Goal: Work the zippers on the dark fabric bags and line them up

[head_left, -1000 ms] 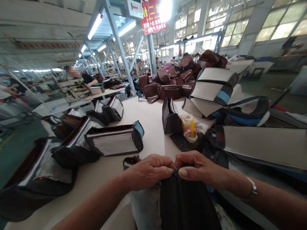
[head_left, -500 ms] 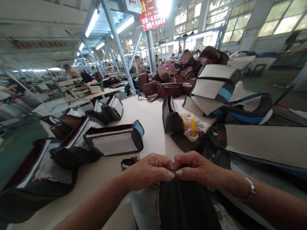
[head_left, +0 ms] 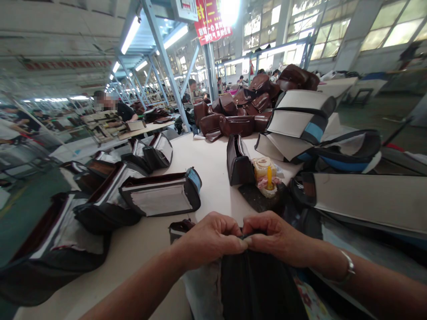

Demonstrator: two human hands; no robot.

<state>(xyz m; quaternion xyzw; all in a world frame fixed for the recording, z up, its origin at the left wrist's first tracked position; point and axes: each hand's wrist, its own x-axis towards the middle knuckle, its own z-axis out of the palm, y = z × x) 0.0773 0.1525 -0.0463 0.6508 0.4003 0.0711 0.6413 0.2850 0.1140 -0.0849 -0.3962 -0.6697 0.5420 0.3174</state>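
Lower centre, left hand [head_left: 213,238] and right hand [head_left: 276,235] pinch the dark bag piece [head_left: 258,284], cut off below; right of centre, a small pot [head_left: 269,193] holds a yellow stick [head_left: 269,177].

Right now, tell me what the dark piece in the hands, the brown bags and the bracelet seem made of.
Dark piece: perhaps fabric or a soft synthetic; matte, showing little shine.
Brown bags: leather or imitation leather, I can't tell which; smooth, with glossy highlights.
Bracelet: likely polished metal; silvery, with bright glints.
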